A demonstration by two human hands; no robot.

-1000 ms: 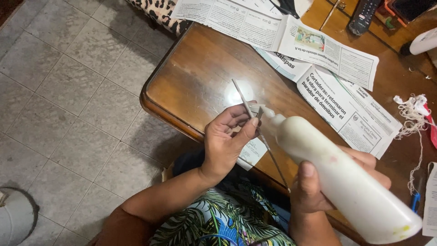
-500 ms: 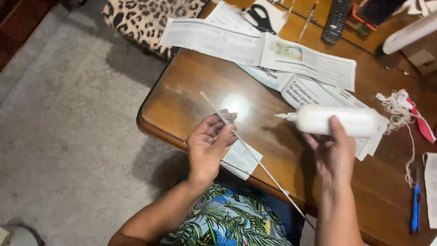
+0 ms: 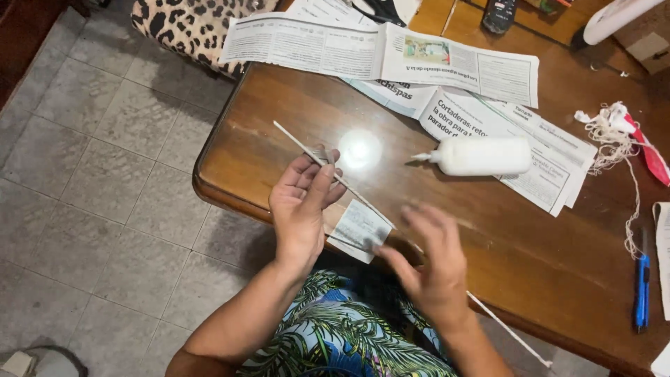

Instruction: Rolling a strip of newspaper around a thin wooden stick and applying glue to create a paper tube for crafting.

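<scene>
My left hand [image 3: 301,204] pinches a long thin rolled paper stick [image 3: 299,144] near its upper end; the stick runs diagonally down to the right, past the table edge. My right hand [image 3: 426,260] is blurred, fingers apart and empty, hovering over the stick next to a small strip of newspaper [image 3: 360,227]. A white glue bottle [image 3: 481,156] lies on its side on the wooden table [image 3: 265,119], nozzle pointing left, apart from both hands.
Newspaper sheets [image 3: 391,59] cover the far part of the table. A tangle of white string [image 3: 608,126] and a blue utility knife [image 3: 642,287] lie at the right. A leopard-print cushion [image 3: 188,24] sits beyond the table. Grey tiled floor [image 3: 91,174] lies to the left.
My right hand has let go of the glue bottle, which now lies on the table, and has moved down toward the stick. My left hand still holds the stick.
</scene>
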